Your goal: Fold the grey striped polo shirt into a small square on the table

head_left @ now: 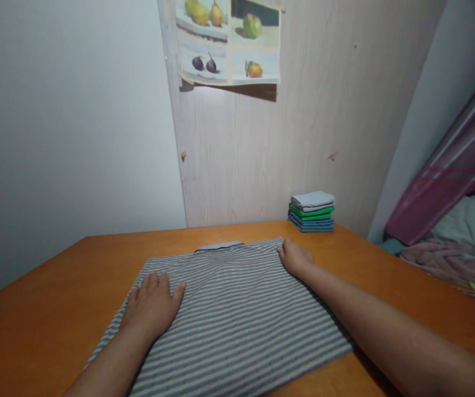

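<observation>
- A striped garment (237,314) in grey and pale tones is spread over the table (42,292), directly in front of the person; its near left part is cut off by the bottom of the view.
- Along the far edge of the garment, what appears to be a collar (219,246) can be seen, plain and bluish grey, with a dark line beneath it.
- The left hand (152,303) is laid palm down on the left part of the garment, with the fingers extended and the thumb held apart; nothing is gripped by it.
- The far right corner of the garment is pinched by the right hand (296,257), whose fingers are curled closed around the fabric.
- The lower right part of the garment is lain flat on the table, beside the right forearm, and slight creases are shown across the middle.
- Near the far right corner of the table, a stack of folded cloths (311,212) is placed, with pale grey on top, green between and blue beneath.
- Behind the table, a poster of fruit (229,44) is fixed to a pale wood-grain panel (254,160).
- At the right, a shiny pink curtain (439,176) is hung above rumpled fabric (448,259).
</observation>
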Demonstrator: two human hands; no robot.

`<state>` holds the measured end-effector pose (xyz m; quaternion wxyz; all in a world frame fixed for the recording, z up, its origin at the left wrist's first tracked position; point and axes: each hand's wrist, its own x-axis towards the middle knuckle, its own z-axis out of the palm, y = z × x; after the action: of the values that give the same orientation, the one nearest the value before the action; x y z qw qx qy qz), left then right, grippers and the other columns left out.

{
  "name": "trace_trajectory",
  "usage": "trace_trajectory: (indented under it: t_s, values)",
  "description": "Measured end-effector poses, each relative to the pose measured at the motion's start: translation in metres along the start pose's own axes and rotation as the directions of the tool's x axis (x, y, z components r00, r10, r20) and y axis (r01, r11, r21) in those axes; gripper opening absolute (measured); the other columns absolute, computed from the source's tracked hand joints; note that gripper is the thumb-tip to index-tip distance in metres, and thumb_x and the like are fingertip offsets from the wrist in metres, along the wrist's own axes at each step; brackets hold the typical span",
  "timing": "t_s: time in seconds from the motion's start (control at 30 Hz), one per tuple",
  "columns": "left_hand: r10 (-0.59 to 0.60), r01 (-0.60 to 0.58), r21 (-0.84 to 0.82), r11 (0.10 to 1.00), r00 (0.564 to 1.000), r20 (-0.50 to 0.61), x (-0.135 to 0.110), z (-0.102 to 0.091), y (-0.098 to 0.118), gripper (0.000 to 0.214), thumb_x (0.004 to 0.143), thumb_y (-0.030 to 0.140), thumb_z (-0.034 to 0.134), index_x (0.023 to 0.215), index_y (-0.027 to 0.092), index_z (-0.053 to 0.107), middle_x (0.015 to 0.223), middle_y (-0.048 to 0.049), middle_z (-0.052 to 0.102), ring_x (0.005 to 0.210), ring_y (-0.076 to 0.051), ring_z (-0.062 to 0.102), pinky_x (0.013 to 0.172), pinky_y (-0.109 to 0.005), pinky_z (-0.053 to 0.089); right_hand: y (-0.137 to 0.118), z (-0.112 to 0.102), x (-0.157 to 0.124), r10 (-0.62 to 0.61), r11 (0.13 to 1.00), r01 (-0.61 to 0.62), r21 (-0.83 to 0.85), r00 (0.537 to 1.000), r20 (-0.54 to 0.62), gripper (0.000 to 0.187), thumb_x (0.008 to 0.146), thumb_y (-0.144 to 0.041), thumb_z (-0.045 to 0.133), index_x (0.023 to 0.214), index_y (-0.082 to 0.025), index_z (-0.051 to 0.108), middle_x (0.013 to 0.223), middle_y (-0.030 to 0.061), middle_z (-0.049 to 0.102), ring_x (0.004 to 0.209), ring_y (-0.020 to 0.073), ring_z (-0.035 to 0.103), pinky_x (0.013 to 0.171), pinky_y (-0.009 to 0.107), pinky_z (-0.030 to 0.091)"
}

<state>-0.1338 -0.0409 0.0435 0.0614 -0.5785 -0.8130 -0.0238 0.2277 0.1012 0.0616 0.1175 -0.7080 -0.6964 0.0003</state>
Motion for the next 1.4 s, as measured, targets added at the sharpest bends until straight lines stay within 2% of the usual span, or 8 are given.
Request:
trace_trajectory:
  t_s: [0.2, 0.3, 0.47, 0.7, 0.93, 1.07, 1.27, 1.4]
  values:
    - [0.03, -0.03, 0.011, 0.999, 0.999, -0.021, 0.001, -0.003, -0.001, 0.079, 0.093, 0.06, 0.024, 0.142, 0.005, 0.05, 0.153, -0.0252, 0.045, 0.144, -0.039, 0.036, 0.114, -0.058, 0.029, 0.003, -0.023, -0.004, -0.023, 1.0, 0.023, -0.02, 1.0, -0.009, 0.039, 0.101, -0.045, 0.041, 0.12, -0.018, 0.062, 0.12, 0.0174, 0.068, 0.111, 0.0331, 0.064, 0.087, 0.041, 0.049]
    - [0.044, -0.044, 0.006, 0.999, 0.998, -0.041, 0.003, -0.003, -0.001, 0.079, 0.093, 0.061, 0.023, 0.139, 0.004, 0.053, 0.149, -0.0263, 0.048, 0.141, -0.04, 0.041, 0.112, -0.058, 0.032, 0.01, -0.033, -0.019, -0.111, 0.994, 0.111, -0.003, 0.993, -0.041, 0.045, 0.103, -0.045, 0.034, 0.126, -0.019, 0.062, 0.128, 0.0147, 0.066, 0.116, 0.0311, 0.062, 0.093, 0.04, 0.047]
    - [0.039, -0.041, -0.034, 0.999, 0.998, -0.056, 0.005, 0.0, -0.002, 0.078, 0.091, 0.061, 0.027, 0.138, 0.005, 0.055, 0.148, -0.026, 0.049, 0.14, -0.04, 0.042, 0.112, -0.059, 0.031, 0.035, -0.012, -0.049, -0.413, 0.91, 0.411, 0.058, 0.91, 0.034, 0.058, 0.103, -0.047, 0.032, 0.148, -0.012, 0.048, 0.156, 0.0162, 0.043, 0.144, 0.0306, 0.039, 0.116, 0.043, 0.032]
    - [0.028, -0.034, -0.071, 0.997, 0.996, -0.084, 0.006, 0.004, -0.004, 0.076, 0.092, 0.061, 0.03, 0.138, 0.006, 0.054, 0.149, -0.0258, 0.049, 0.14, -0.04, 0.041, 0.113, -0.06, 0.03, 0.057, 0.009, -0.053, -0.356, 0.931, 0.346, 0.113, 0.93, 0.09, 0.064, 0.102, -0.053, 0.033, 0.153, -0.014, 0.042, 0.162, 0.0159, 0.031, 0.151, 0.0314, 0.025, 0.121, 0.052, 0.022]
    - [0.099, -0.116, -0.088, 0.989, 0.978, -0.182, 0.002, -0.001, -0.007, 0.063, 0.095, 0.055, 0.031, 0.127, 0.008, 0.059, 0.134, -0.023, 0.061, 0.129, -0.035, 0.054, 0.106, -0.048, 0.04, 0.067, -0.012, -0.076, -0.449, 0.883, 0.45, 0.129, 0.893, -0.041, 0.052, 0.099, -0.04, 0.046, 0.141, -0.012, 0.056, 0.152, 0.0188, 0.047, 0.142, 0.0304, 0.041, 0.116, 0.044, 0.031]
    - [0.178, -0.214, -0.12, 0.969, 0.949, -0.26, 0.003, -0.004, -0.011, 0.059, 0.096, 0.049, 0.031, 0.126, 0.006, 0.06, 0.132, -0.0231, 0.062, 0.126, -0.032, 0.056, 0.109, -0.042, 0.039, 0.07, -0.04, -0.108, -0.502, 0.832, 0.521, 0.191, 0.853, -0.141, 0.032, 0.097, -0.033, 0.047, 0.114, -0.017, 0.07, 0.115, 0.0122, 0.07, 0.109, 0.0251, 0.062, 0.097, 0.037, 0.046]
    - [0.296, -0.368, -0.351, 0.861, 0.924, -0.241, -0.011, -0.027, -0.018, 0.057, 0.089, 0.052, 0.044, 0.123, 0.011, 0.063, 0.13, -0.019, 0.065, 0.123, -0.033, 0.058, 0.107, -0.043, 0.042, 0.089, -0.07, -0.16, -0.588, 0.769, 0.573, 0.284, 0.808, -0.039, 0.014, 0.09, -0.027, 0.057, 0.094, -0.021, 0.069, 0.093, 0.005, 0.068, 0.087, 0.0201, 0.061, 0.079, 0.03, 0.046]
    - [0.425, -0.421, -0.534, 0.733, 0.897, -0.124, -0.052, -0.051, -0.03, 0.04, 0.087, 0.053, 0.05, 0.099, 0.02, 0.068, 0.1, -0.0076, 0.073, 0.095, -0.026, 0.065, 0.084, -0.035, 0.05, 0.111, -0.077, -0.182, -0.621, 0.76, 0.598, 0.254, 0.784, 0.013, 0.021, 0.084, -0.025, 0.062, 0.104, -0.021, 0.067, 0.102, 0.0067, 0.066, 0.093, 0.0224, 0.059, 0.084, 0.034, 0.046]
